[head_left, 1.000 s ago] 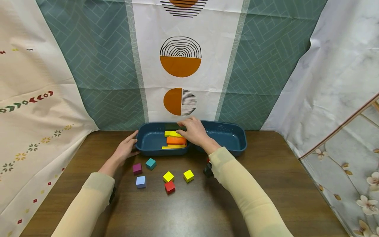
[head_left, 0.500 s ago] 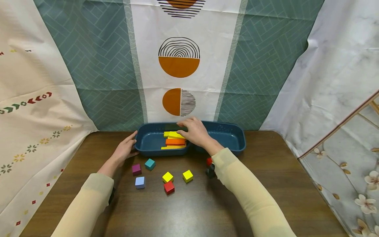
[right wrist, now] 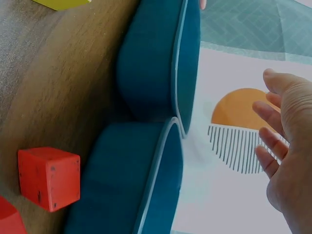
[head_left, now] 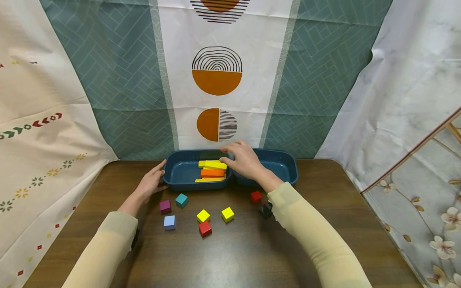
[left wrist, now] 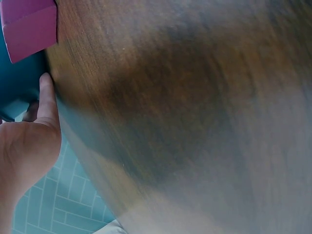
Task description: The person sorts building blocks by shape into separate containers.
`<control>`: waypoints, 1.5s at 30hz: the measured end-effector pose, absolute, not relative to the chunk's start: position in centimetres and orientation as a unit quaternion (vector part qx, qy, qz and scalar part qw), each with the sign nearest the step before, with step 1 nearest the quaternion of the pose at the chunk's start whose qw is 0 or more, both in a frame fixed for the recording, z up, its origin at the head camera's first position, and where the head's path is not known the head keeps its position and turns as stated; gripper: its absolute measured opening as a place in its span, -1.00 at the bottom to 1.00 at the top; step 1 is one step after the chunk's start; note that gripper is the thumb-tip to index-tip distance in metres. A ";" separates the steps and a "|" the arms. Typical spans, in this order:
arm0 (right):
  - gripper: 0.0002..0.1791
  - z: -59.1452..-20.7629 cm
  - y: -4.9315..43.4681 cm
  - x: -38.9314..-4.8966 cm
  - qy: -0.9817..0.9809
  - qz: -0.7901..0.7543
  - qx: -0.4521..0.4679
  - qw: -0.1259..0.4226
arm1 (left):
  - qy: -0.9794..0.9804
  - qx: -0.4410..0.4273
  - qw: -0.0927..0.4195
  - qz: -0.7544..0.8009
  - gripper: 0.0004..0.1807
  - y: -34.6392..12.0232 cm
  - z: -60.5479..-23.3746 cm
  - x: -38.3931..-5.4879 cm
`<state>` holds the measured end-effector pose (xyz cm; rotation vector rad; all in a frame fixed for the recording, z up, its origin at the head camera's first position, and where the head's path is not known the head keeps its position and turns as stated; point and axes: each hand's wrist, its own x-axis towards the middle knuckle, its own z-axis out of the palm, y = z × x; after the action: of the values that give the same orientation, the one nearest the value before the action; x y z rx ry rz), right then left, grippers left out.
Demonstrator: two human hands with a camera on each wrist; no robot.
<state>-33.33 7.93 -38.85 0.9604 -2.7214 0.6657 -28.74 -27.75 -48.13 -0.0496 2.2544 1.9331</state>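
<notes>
Right hand (head_left: pixel 245 161) above two trays, left hand (head_left: pixel 150 183) against one

The left hand touches the outer end of the left tray (head_left: pixel 181 169), its fingers extended along the wall rather than wrapped round it. The right hand holds nothing; its fingers are loosely bent, the thumb apart from them, over the place where the left tray meets the right tray (head_left: pixel 280 161).

Inside the left tray, towards its right end, yellow blocks (head_left: pixel 216 165) and an orange block (head_left: pixel 212 173) lie lengthwise.

In front, on the brown surface (head_left: pixel 173 262), sit a purple cube (head_left: pixel 165 207), a teal cube (head_left: pixel 181 201) near it and a blue cube (head_left: pixel 169 223). Further right is a yellow cube (head_left: pixel 203 216) with a red cube (head_left: pixel 205 229) just beside it, then a second yellow cube (head_left: pixel 227 215). Another red cube (head_left: pixel 256 197) stands near the right tray. A patterned cloth (head_left: pixel 129 96) hangs behind.
</notes>
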 end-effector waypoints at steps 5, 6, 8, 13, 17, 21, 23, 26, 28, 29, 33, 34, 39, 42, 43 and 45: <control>-0.56 -38.5 8.3 -32.7 -0.907 0.231 0.336 0.103 | 0.756 -0.015 0.085 0.648 -0.38 -27.8 -48.2 -28.7; -0.56 -38.4 8.3 -32.6 -0.906 0.232 0.339 0.106 | 0.756 -0.015 0.085 0.648 -0.38 -27.9 -48.3 -28.7; -0.56 -38.3 8.5 -32.4 -0.903 0.233 0.343 0.110 | 0.757 -0.012 0.085 0.648 -0.38 -27.9 -48.3 -28.6; -0.56 -38.0 9.3 -32.0 -0.899 0.243 0.346 0.116 | 0.758 -0.011 0.085 0.647 -0.38 -27.8 -48.3 -28.6; -0.56 -37.7 10.1 -31.8 -0.895 0.249 0.350 0.121 | 0.758 -0.012 0.085 0.647 -0.38 -27.8 -48.1 -28.6; -0.55 -37.4 10.8 -31.5 -0.891 0.255 0.354 0.125 | 0.757 -0.012 0.083 0.648 -0.37 -27.8 -48.1 -28.6; -0.54 -37.3 11.1 -31.3 -0.889 0.258 0.357 0.127 | 0.757 -0.012 0.083 0.648 -0.37 -27.8 -48.1 -28.6; -0.55 -37.1 11.6 -31.0 -0.888 0.259 0.356 0.131 | 0.758 -0.011 0.083 0.647 -0.38 -27.8 -48.1 -28.6; -0.56 -36.9 12.1 -30.8 -0.888 0.261 0.354 0.134 | 0.759 -0.011 0.084 0.645 -0.38 -27.8 -48.1 -28.6; -0.56 -36.9 12.3 -30.7 -0.888 0.262 0.352 0.136 | 0.760 -0.011 0.084 0.645 -0.38 -27.8 -48.1 -28.6; -0.56 -36.6 13.3 -30.5 -0.889 0.268 0.346 0.136 | 0.758 -0.011 0.085 0.647 -0.37 -27.7 -48.1 -28.7; -0.56 -36.6 13.5 -30.4 -0.889 0.269 0.344 0.135 | 0.757 -0.011 0.085 0.647 -0.37 -27.7 -48.0 -28.6; -0.53 -36.2 14.8 -30.3 -0.892 0.277 0.331 0.134 | 0.758 -0.013 0.085 0.646 -0.37 -27.7 -48.0 -28.6; -0.52 -36.0 15.8 -30.2 -0.894 0.283 0.320 0.136 | 0.757 -0.012 0.087 0.648 -0.37 -27.6 -47.9 -28.6; -0.52 -36.0 16.2 -30.1 -0.894 0.285 0.316 0.138 | 0.757 -0.011 0.086 0.648 -0.37 -27.6 -47.9 -28.5; -0.52 -35.9 16.9 -30.1 -0.895 0.290 0.307 0.142 | 0.757 -0.008 0.087 0.647 -0.37 -27.6 -47.9 -28.6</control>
<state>-30.07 16.95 -35.93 0.8864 -2.5833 0.8383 -28.57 -27.64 -47.93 -0.0231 2.2568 1.9281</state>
